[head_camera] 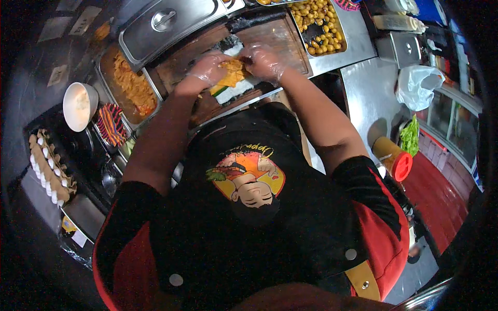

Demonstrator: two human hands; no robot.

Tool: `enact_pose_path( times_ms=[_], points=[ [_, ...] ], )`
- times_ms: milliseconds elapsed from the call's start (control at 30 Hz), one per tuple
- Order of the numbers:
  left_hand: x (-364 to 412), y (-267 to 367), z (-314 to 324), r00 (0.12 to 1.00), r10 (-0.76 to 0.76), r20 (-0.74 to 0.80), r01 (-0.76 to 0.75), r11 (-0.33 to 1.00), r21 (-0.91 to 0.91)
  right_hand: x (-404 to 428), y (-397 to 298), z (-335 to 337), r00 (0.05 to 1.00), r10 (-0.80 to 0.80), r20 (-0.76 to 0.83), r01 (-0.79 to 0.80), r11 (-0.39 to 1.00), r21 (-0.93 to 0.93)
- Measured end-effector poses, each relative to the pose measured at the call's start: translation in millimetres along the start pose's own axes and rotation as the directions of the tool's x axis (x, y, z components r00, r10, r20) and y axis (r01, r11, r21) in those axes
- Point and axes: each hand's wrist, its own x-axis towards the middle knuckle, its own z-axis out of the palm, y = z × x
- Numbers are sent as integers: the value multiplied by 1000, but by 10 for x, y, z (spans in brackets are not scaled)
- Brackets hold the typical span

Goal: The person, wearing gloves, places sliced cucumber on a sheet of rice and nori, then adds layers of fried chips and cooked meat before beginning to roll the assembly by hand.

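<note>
Both my hands wear clear plastic gloves over a wooden board (177,72). On it lies a dark sheet, apparently nori, with a layer of white rice (235,93) and a green strip, perhaps cucumber (220,91). An orange-yellow filling (232,76) rests on the rice. My left hand (210,68) touches this filling from the left, fingers curled. At its right edge my right hand (264,64) has its fingers bent; a dark reddish bit shows by the fingertips, too blurred to name. Whether either hand grips anything is unclear.
Left of the board stands a metal tray of orange shredded food (149,79), with a white bowl (80,107) beyond. A lidded steel pan (183,19) borders the board's far side. Small round yellow-brown items fill a tray (344,42) at right. A red-lidded container (393,159) stands farther right.
</note>
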Motion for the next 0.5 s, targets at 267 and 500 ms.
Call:
enact_pose_path(
  times_ms=[267,500],
  points=[
    [-116,-163,19,983,-97,-157,102,994,24,101,-100,-65,993,-112,46,112,994,-2],
    [-252,44,-164,995,-89,-39,93,988,120,159,-173,-59,993,-88,78,91,995,-28]
  ],
)
